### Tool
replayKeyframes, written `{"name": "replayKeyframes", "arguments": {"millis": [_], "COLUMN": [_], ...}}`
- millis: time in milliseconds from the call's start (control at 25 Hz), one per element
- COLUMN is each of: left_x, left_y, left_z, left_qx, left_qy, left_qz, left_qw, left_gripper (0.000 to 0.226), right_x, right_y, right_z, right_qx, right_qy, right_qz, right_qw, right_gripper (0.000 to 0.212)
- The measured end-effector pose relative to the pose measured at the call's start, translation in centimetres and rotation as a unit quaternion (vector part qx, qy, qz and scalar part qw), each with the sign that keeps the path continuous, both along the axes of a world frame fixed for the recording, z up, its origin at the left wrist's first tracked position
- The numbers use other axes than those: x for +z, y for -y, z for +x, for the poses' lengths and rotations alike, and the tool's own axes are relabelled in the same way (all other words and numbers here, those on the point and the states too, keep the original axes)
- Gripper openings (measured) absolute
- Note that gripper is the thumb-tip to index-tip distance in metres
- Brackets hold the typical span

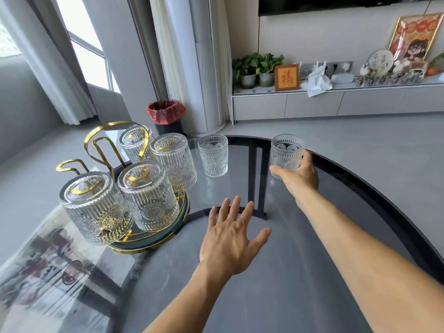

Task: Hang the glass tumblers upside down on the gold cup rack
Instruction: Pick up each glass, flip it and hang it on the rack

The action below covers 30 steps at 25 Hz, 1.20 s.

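The gold cup rack (101,150) stands on a round green tray (153,239) at the left of the glass table. Several embossed glass tumblers (149,195) hang upside down on its prongs; two gold prongs at the back left are bare. An upright tumbler (213,155) stands on the table right of the rack. My right hand (298,174) is wrapped around another upright tumbler (286,150) near the table's far right edge. My left hand (230,236) hovers flat over the table with its fingers spread, holding nothing.
The glass table (288,272) has a dark curved rim (374,195) on the right. A bin with a red bag (166,114) stands on the floor behind the rack. A low cabinet (336,102) with plants and ornaments runs along the far wall.
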<state>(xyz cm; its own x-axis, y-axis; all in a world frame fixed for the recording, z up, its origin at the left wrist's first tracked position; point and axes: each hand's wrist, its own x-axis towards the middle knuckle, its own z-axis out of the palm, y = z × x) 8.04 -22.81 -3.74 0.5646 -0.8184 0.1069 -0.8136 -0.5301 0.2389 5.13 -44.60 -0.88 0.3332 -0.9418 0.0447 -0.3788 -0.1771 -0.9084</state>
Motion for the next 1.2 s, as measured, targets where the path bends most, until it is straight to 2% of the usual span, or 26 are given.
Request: {"name": "replayKeyframes", "arguments": {"millis": [200, 320, 400, 480, 560, 680, 880, 960, 1040, 1120, 1200], "left_x": [0.4, 1.7, 2.5, 3.1, 3.8, 6.1, 12.2, 14.4, 16.2, 17.7, 18.6], "left_y": [-0.1, -1.0, -2.3, -3.9, -5.9, -8.5, -12.9, -14.8, -16.4, -17.5, -18.8], "left_z": [0.3, -0.2, -1.0, -2.4, -3.9, -5.5, -4.1, -2.9, -1.8, -0.5, 1.3], "left_qx": [-0.003, 0.015, 0.04, 0.046, 0.034, 0.016, 0.055, 0.065, 0.064, 0.059, 0.034], "left_qy": [-0.025, -0.116, -0.216, -0.32, -0.375, -0.382, -0.343, -0.358, -0.39, -0.389, -0.396], "left_qz": [-0.029, -0.108, -0.161, -0.207, -0.252, -0.334, -0.461, -0.509, -0.551, -0.561, -0.553], "left_qw": [0.999, 0.987, 0.962, 0.923, 0.892, 0.862, 0.816, 0.78, 0.735, 0.729, 0.732], "left_gripper": [0.08, 0.078, 0.078, 0.076, 0.071, 0.052, 0.067, 0.066, 0.065, 0.066, 0.06], "right_x": [0.2, 0.8, 1.4, 1.9, 2.8, 5.2, 10.3, 12.1, 13.4, 14.3, 15.2], "right_y": [-3.7, -6.7, -8.8, -10.7, -12.9, -17.3, -23.5, -25.0, -26.3, -27.2, -28.0], "right_z": [-3.5, -7.0, -9.1, -10.6, -11.5, -11.5, -9.5, -8.6, -7.5, -6.2, -4.6], "right_qx": [0.087, 0.142, 0.177, 0.204, 0.22, 0.258, 0.332, 0.355, 0.38, 0.408, 0.412], "right_qy": [-0.019, -0.012, -0.028, -0.041, -0.05, -0.035, 0.057, 0.126, 0.183, 0.254, 0.283], "right_qz": [-0.041, -0.014, 0.01, 0.024, 0.013, -0.01, -0.069, -0.031, 0.057, 0.161, 0.192], "right_qw": [0.995, 0.99, 0.984, 0.978, 0.974, 0.966, 0.939, 0.926, 0.905, 0.862, 0.844], "right_gripper": [0.065, 0.063, 0.07, 0.074, 0.075, 0.068, 0.065, 0.07, 0.074, 0.064, 0.06]}}
